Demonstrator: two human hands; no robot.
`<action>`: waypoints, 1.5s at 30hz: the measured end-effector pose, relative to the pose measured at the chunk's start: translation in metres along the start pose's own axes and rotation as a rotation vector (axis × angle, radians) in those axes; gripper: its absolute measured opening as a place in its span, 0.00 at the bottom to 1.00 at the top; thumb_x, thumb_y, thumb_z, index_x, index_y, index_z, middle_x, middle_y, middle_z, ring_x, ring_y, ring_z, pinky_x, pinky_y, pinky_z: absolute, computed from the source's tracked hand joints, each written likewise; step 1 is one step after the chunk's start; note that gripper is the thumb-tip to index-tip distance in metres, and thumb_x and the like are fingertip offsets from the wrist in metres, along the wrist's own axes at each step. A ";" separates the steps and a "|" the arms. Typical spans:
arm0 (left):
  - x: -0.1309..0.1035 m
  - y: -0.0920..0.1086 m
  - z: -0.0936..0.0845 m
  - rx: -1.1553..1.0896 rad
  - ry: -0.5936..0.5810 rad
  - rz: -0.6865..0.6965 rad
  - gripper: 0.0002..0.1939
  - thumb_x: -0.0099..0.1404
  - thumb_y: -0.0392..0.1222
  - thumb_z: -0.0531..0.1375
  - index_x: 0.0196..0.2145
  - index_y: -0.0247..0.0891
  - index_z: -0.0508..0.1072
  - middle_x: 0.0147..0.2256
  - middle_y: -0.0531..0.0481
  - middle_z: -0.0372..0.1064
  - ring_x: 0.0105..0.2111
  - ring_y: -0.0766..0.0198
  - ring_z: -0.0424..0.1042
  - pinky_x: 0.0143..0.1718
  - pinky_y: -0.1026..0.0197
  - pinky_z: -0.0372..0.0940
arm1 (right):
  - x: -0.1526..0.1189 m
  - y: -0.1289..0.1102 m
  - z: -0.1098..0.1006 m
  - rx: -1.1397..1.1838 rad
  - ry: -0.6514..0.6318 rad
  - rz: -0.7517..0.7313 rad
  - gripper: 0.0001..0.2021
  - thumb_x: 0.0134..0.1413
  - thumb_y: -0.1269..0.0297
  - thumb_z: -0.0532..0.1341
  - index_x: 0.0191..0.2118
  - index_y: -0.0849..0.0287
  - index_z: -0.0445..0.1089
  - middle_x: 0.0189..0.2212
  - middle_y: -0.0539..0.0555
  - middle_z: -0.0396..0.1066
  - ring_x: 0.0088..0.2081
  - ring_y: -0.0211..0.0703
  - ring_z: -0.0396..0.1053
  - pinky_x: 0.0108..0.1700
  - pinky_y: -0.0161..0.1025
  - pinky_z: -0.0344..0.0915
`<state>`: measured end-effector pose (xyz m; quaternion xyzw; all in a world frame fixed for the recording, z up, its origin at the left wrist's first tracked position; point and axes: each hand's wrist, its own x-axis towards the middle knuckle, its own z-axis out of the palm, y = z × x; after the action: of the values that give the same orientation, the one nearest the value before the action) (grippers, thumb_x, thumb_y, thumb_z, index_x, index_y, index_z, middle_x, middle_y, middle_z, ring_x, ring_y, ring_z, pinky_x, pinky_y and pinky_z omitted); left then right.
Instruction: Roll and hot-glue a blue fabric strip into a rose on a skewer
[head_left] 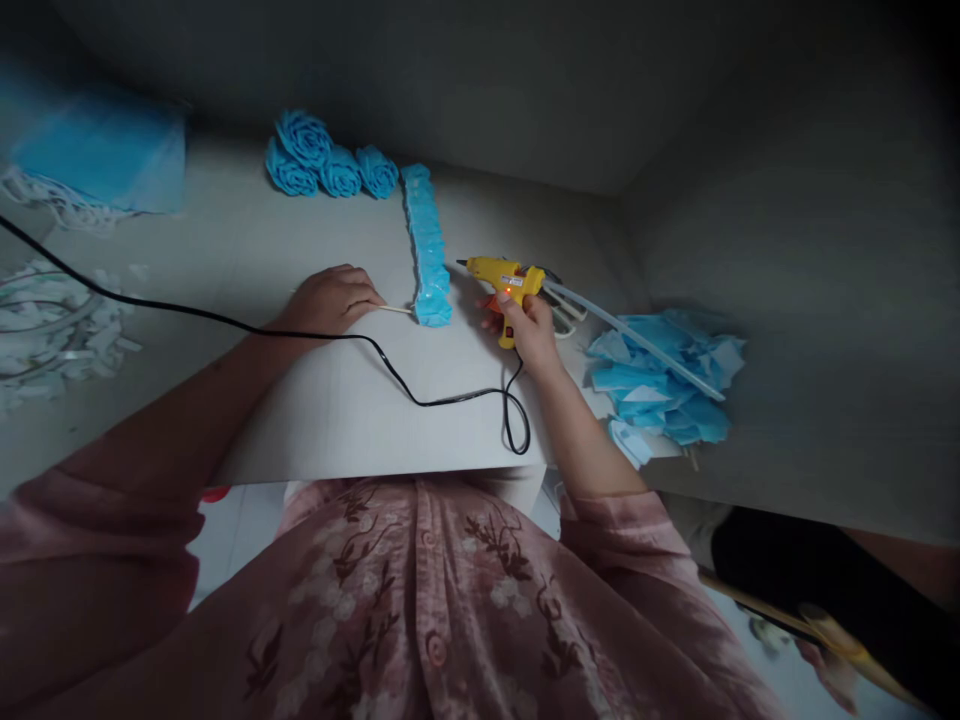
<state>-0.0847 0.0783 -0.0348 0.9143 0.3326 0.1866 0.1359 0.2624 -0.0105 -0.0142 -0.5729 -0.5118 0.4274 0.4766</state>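
My left hand (pixel 339 298) is closed on a thin wooden stick (pixel 394 309), whose far end meets the lower end of a gathered blue strip (pixel 427 245). The strip lies lengthwise on the table, away from me, with shiny spots along it. In my right hand (pixel 531 325) is a yellow hot glue gun (pixel 501 274), fingers wrapped round its handle. A small light glows on the gun's side, and its nozzle points left, just right of the strip without touching it. A long pale glue stick (pixel 637 340) juts from the gun's rear.
Several blue rosettes (pixel 341 172) sit along the back. Blue sheets (pixel 105 150) with white loops lie far left, above a pile of white scraps (pixel 56 320). Blue scraps (pixel 667 385) are heaped right. The black cord (pixel 315 335) crosses the table and my left forearm. Scissors-like handles (pixel 564 308) show behind my right hand.
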 end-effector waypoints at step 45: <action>-0.002 0.008 -0.005 -0.144 -0.009 0.009 0.20 0.81 0.50 0.56 0.43 0.43 0.87 0.46 0.42 0.83 0.48 0.52 0.80 0.54 0.53 0.72 | -0.036 -0.011 0.002 -0.128 -0.114 -0.006 0.39 0.56 0.17 0.64 0.29 0.54 0.77 0.25 0.54 0.75 0.26 0.42 0.64 0.31 0.41 0.63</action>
<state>-0.0839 0.0712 -0.0281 0.9045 0.3138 0.2065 0.2020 0.2540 -0.0458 -0.0034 -0.5753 -0.5661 0.4245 0.4104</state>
